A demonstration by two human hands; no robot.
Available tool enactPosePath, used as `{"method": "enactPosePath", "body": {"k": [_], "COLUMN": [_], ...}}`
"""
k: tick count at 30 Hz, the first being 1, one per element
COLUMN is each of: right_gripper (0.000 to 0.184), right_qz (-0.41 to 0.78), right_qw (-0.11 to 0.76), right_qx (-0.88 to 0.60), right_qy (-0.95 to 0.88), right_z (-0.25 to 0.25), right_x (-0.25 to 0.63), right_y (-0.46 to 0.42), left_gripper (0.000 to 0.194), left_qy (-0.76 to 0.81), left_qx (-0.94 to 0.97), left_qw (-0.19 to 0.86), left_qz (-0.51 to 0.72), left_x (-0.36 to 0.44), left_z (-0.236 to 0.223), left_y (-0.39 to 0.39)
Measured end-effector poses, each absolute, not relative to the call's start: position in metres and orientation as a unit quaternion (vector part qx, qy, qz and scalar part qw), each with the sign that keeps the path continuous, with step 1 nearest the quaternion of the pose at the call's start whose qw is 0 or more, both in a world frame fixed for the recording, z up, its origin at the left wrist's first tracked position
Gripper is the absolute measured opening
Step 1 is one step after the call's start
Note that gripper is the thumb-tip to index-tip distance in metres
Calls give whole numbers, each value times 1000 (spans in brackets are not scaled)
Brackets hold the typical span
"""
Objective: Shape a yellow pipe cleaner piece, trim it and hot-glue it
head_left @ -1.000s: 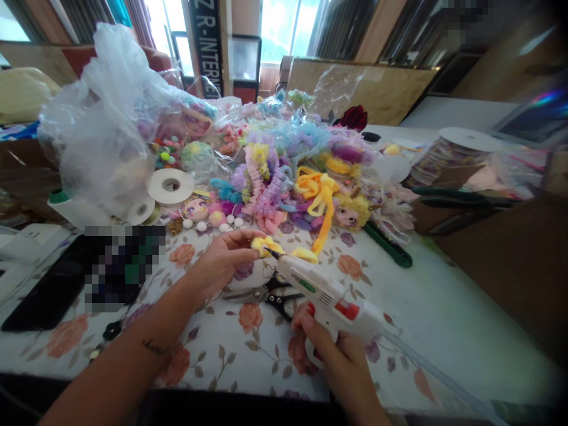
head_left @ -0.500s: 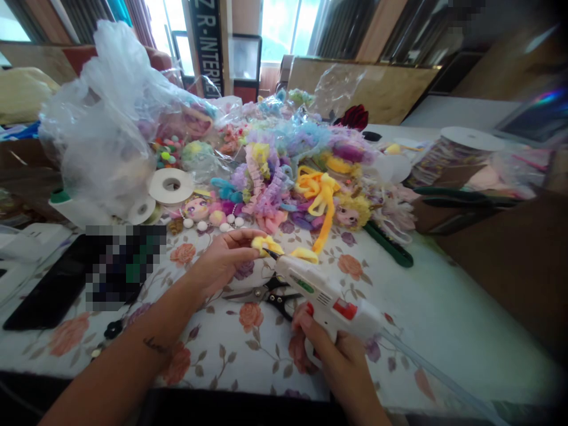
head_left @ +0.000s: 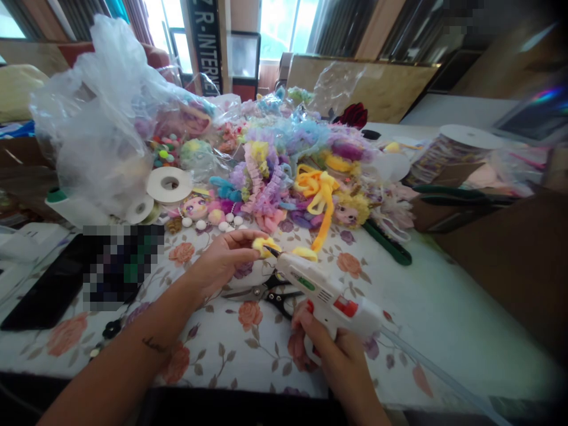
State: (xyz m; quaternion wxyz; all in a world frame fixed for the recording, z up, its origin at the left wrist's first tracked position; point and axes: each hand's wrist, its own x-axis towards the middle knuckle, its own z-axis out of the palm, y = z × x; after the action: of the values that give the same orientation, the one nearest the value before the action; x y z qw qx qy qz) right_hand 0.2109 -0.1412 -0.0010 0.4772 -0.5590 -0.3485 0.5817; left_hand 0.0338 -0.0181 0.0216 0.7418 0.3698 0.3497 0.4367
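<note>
My left hand (head_left: 222, 258) pinches a small yellow fuzzy piece (head_left: 262, 245) just above the flowered tablecloth (head_left: 213, 349). My right hand (head_left: 331, 349) grips the handle of a white glue gun (head_left: 328, 296), a finger on its red trigger. The gun's dark nozzle touches the yellow piece. A yellow-orange fuzzy strip (head_left: 320, 207) trails from the pile down to a spot beside the nozzle. Black-handled scissors (head_left: 266, 291) lie on the cloth under the gun.
A heap of colourful ruffled trims and doll heads (head_left: 284, 171) fills the table's middle. A clear plastic bag (head_left: 102, 130) and white tape rolls (head_left: 169, 185) sit at left, a dark phone (head_left: 48, 293) lower left, a ribbon spool (head_left: 461, 148) at right.
Hardly anything differs. The glue gun and both hands hold the same pose, with only a slight shift of the camera view.
</note>
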Motion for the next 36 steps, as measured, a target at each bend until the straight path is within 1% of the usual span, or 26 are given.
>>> {"method": "enactPosePath", "body": {"k": [6,12,19,30,36], "right_gripper": [48,46,45,45,44], "right_qz": [578,584,591,587,582], "right_qw": [466,487,481,493,480], "right_qx": [-561,-556,-553,-550,-555], "right_qy": [-367,-335,-338,-331,-349], "right_z": [-5,-2,0,2,0], "right_x": [212,211,211,210,211], "right_y": [-141,-141,-140,-140,-140], "left_gripper": [28,28,30,29,29], "left_qy": [319,303,327,313,316], "left_qx": [349,342,347,357,349], "left_qw": [757,767,765,765,769], "left_qz": [450,450,432,435,433], "left_x": [33,32,34,33,33], "left_z": [22,22,19,18,18], "left_y": [-17,-16,-18,-17,-17]}}
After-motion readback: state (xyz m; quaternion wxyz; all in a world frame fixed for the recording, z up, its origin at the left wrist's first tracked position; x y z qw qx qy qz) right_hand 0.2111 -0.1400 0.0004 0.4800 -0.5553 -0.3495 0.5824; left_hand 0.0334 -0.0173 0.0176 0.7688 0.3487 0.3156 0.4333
